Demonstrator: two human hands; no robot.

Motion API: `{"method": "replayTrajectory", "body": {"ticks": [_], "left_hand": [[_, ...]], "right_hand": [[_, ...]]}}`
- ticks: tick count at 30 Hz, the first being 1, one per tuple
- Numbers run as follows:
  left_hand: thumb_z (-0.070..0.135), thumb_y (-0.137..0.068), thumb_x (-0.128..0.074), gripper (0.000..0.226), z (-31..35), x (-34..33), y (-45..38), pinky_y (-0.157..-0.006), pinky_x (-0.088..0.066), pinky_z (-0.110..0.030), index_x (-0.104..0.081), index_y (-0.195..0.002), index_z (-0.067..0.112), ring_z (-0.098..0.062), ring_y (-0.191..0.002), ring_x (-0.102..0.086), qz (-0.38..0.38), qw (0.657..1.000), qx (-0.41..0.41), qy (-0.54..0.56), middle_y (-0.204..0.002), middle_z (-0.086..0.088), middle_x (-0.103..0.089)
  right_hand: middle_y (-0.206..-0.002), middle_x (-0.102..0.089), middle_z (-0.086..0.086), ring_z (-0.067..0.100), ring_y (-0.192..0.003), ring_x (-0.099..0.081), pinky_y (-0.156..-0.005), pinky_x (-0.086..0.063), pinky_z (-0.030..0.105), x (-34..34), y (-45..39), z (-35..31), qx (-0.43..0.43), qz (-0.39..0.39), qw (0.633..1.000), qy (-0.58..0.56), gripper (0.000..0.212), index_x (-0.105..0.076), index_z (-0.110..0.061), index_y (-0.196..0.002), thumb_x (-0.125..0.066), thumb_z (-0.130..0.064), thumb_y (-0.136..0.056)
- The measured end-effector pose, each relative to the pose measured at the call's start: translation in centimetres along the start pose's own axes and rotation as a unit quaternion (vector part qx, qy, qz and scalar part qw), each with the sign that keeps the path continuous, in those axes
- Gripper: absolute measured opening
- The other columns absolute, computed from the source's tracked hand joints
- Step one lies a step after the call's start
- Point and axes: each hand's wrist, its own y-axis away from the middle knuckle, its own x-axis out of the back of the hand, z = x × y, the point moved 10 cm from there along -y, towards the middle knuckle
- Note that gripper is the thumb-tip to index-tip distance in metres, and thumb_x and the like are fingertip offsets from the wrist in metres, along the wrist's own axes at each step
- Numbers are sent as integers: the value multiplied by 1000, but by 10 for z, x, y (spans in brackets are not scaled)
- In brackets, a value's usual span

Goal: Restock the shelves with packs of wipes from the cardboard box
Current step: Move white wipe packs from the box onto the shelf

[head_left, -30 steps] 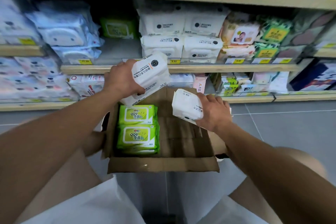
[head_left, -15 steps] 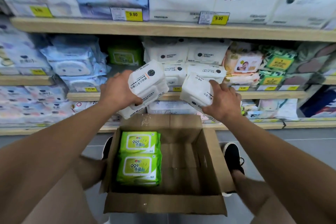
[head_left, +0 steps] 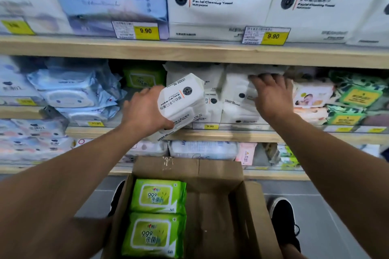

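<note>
My left hand [head_left: 143,109] grips a white pack of wipes [head_left: 181,101], tilted, in front of the middle shelf [head_left: 231,135]; a second white pack seems to lie under it. My right hand [head_left: 271,99] is further right, inside the shelf bay. Its fingers lie over the top of another white pack [head_left: 237,88] and its thumb is on the front, holding it against the stacked white packs there. Below me stands the open cardboard box [head_left: 248,216], with two green packs [head_left: 157,195] along its left side.
The upper shelf board [head_left: 189,50] hangs close above my right hand. A green pack [head_left: 143,78] sits at the back of the gap left of the white stack. Blue packs [head_left: 69,90] fill the left bay. My black shoes [head_left: 284,214] flank the box.
Both hands have risen from over the box to the middle shelf. The right hand has carried its white pack into the shelf bay onto the white stack. The left still holds its pack in front.
</note>
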Motion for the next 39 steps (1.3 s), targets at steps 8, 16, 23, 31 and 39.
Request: {"method": "replayTrajectory", "body": {"ticks": [8,16,23,31,39], "left_hand": [[42,-42,-86,90,19,-4,-22,-88,-45,-47,-47,-123,30,-31,-105,-54,21,1000,-19,-10,-110,-5,-59],[46,-54,-83,79,79,-27,-72,-91,-38,-44,-50,-122,23,-32,-112,-53,15,992,-67,-103,-119,-10,-58],[50,-64,-79,99,90,-56,-83,-104,-27,-55,-23,-144,30,-32,-130,-34,25,977,-124,-174,-140,-4,-42],[47,-69,-73,88,83,-48,-53,-109,-21,-49,-27,-141,26,-33,-130,-34,98,962,-159,-197,-145,-4,-36],[20,-78,-69,83,80,-50,-73,-101,-28,-49,-20,-143,37,-33,-128,-34,90,959,-149,-222,-147,2,-36]], "right_hand": [[-143,-39,8,37,-130,-31,-113,-16,51,-22,9,-1,-6,44,999,4,75,-33,-20,-144,-58,-5,-74],[-151,-28,9,34,-138,-21,-116,-12,50,-22,27,1,-18,33,999,5,87,-30,-20,-145,-65,-6,-67],[-155,-21,4,32,-142,-13,-118,-6,49,-27,28,3,-19,6,1000,19,91,-21,-23,-149,-67,-13,-70],[-156,-21,4,32,-144,-13,-118,-7,49,-19,33,-4,-4,-16,1000,13,89,-21,-23,-149,-71,-22,-75],[-159,-13,5,32,-146,-3,-119,-3,46,-25,33,-11,-33,-31,999,-10,90,-14,-24,-150,-69,-21,-78]]}}
